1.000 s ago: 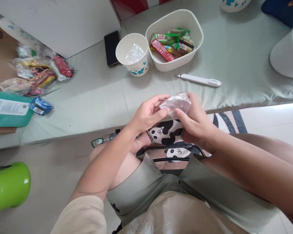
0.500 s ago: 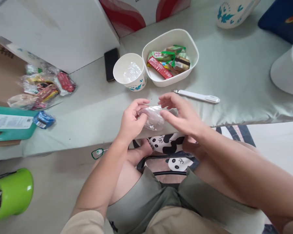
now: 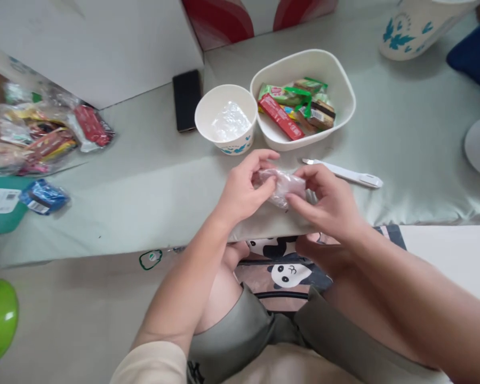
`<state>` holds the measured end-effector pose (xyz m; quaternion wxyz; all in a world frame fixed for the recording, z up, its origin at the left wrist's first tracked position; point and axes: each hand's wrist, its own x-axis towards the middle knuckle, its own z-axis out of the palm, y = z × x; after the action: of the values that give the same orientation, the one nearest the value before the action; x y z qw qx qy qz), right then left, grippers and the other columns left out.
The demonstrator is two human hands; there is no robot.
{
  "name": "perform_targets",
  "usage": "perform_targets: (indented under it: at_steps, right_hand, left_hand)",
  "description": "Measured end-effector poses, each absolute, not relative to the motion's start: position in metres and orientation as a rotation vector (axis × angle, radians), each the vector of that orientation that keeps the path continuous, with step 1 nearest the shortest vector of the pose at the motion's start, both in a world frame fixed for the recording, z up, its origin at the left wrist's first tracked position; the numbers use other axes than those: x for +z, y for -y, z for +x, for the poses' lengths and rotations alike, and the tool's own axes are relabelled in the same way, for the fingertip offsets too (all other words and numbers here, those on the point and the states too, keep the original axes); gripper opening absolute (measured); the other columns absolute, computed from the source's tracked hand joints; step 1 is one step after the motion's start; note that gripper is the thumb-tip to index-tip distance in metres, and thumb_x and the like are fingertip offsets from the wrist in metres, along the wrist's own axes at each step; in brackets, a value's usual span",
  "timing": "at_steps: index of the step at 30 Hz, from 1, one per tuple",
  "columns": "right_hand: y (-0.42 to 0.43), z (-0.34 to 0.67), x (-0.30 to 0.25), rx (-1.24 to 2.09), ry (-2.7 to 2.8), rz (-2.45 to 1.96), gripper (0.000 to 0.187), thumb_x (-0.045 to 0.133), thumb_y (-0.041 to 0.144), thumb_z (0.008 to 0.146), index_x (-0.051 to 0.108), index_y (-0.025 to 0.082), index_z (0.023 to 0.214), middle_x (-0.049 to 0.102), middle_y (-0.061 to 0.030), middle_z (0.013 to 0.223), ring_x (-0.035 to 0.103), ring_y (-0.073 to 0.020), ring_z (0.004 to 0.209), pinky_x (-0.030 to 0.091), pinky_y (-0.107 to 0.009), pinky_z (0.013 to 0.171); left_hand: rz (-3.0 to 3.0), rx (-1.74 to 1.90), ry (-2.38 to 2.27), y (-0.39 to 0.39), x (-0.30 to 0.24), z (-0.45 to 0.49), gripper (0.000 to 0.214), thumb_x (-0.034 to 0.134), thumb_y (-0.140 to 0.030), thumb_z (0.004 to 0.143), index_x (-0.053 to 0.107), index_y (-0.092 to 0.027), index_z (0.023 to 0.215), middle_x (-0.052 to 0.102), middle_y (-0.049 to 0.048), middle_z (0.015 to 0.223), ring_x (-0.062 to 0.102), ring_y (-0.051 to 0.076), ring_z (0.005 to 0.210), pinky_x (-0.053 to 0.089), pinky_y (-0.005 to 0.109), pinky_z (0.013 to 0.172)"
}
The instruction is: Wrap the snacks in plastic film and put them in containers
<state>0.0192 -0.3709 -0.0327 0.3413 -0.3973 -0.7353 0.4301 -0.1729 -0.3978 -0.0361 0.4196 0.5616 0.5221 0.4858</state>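
Note:
Between my hands, over the front of the cloth-covered table, is a crumpled clear plastic bag (image 3: 282, 188). My left hand (image 3: 248, 186) grips its left side, thumb in front and fingers behind. On the other side my right hand (image 3: 328, 200) pinches the bag's right end between thumb and fingers. Just beyond them stands a white paper cup (image 3: 226, 136) with clear crinkled plastic (image 3: 230, 120) inside. Touching or close to the cup is a white tub (image 3: 344, 106) of wrapped snacks (image 3: 282, 114). A white utility knife (image 3: 352, 173) lies beyond my right hand.
A black phone (image 3: 187, 101) rests against a large white box (image 3: 116, 48). At the left are a pile of packaged snacks (image 3: 44, 130), a blue packet (image 3: 44, 197) and a teal board (image 3: 4, 205). Another patterned cup (image 3: 410, 29) stands at the back right.
My right hand has closed onto the right end of the plastic bag, and the bag is bunched more tightly. The whole view has shifted, so table items appear slightly moved.

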Motion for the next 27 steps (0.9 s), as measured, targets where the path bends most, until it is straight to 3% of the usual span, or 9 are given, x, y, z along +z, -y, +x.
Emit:
perform_targets:
  at_steps: [5, 9, 16, 20, 23, 25, 27]
  right_hand:
    - [0.375, 0.012, -0.033, 0.941, 1.894, -1.136, 0.009, 0.069, 0.025, 0.079, 0.062, 0.026, 0.084, 0.065, 0.0014, 0.072, 0.059, -0.0156, 0.063, 0.047, -0.032, 0.06]
    - [0.375, 0.008, -0.029, 0.723, 1.803, -1.144, 0.016, 0.073, 0.02, 0.07, 0.06, 0.03, 0.074, 0.067, -0.0016, 0.069, 0.06, -0.0196, 0.059, 0.043, -0.037, 0.055]
    - [0.365, -0.019, -0.01, 0.467, 1.699, -1.058, 0.017, 0.071, 0.027, 0.057, 0.055, 0.03, 0.059, 0.055, -0.0026, 0.052, 0.049, -0.0188, 0.046, 0.03, -0.035, 0.046]
    - [0.345, -0.039, 0.028, 0.238, 1.995, -1.03, 0.016, 0.071, 0.027, 0.063, 0.055, 0.028, 0.066, 0.054, 0.0007, 0.057, 0.041, -0.0126, 0.046, 0.033, -0.034, 0.049]
    - [0.319, -0.07, 0.058, 0.069, 2.414, -0.999, 0.013, 0.068, 0.025, 0.067, 0.055, 0.025, 0.07, 0.061, -0.0009, 0.068, 0.056, -0.0165, 0.066, 0.038, -0.034, 0.06]
    - [0.296, -0.096, 0.068, 0.009, 2.603, -1.073, 0.019, 0.069, 0.014, 0.063, 0.059, 0.025, 0.074, 0.069, 0.0004, 0.081, 0.056, -0.0142, 0.069, 0.029, -0.033, 0.061]
    - [0.271, -0.12, 0.067, 0.084, 2.837, -1.233, 0.023, 0.077, 0.009, 0.064, 0.062, 0.025, 0.072, 0.069, 0.0024, 0.081, 0.049, -0.0105, 0.062, 0.02, -0.033, 0.06]
  left_hand:
    - [1.38, 1.494, -1.294, 0.401, -0.026, -0.182, 0.024, 0.07, -0.017, 0.083, 0.065, -0.023, 0.106, 0.073, -0.0003, 0.086, 0.063, 0.01, 0.066, 0.048, 0.023, 0.06]
    - [1.238, 1.757, -1.337, 0.408, -0.017, -0.199, 0.004, 0.067, -0.024, 0.088, 0.065, -0.023, 0.091, 0.062, -0.0034, 0.07, 0.055, 0.009, 0.059, 0.043, 0.024, 0.056]
    - [1.045, 1.822, -1.422, 0.408, -0.019, -0.227, 0.018, 0.063, -0.022, 0.091, 0.055, -0.023, 0.075, 0.042, -0.0072, 0.056, 0.038, 0.009, 0.05, 0.032, 0.026, 0.051]
    - [0.957, 1.821, -1.428, 0.408, -0.017, -0.232, 0.018, 0.062, -0.02, 0.089, 0.053, -0.023, 0.074, 0.038, -0.0075, 0.056, 0.035, 0.009, 0.05, 0.031, 0.027, 0.052]
    - [0.896, 1.83, -1.427, 0.407, -0.015, -0.236, 0.015, 0.062, -0.018, 0.088, 0.056, -0.023, 0.075, 0.038, -0.0073, 0.056, 0.036, 0.009, 0.051, 0.03, 0.026, 0.052]
    - [0.865, 1.873, -1.417, 0.406, -0.013, -0.238, 0.015, 0.062, -0.019, 0.087, 0.056, -0.023, 0.074, 0.039, -0.0069, 0.056, 0.037, 0.009, 0.052, 0.03, 0.026, 0.052]
    - [0.838, 1.925, -1.398, 0.405, -0.012, -0.24, 0.016, 0.061, -0.019, 0.088, 0.055, -0.023, 0.073, 0.039, -0.0065, 0.056, 0.037, 0.009, 0.052, 0.031, 0.026, 0.052]
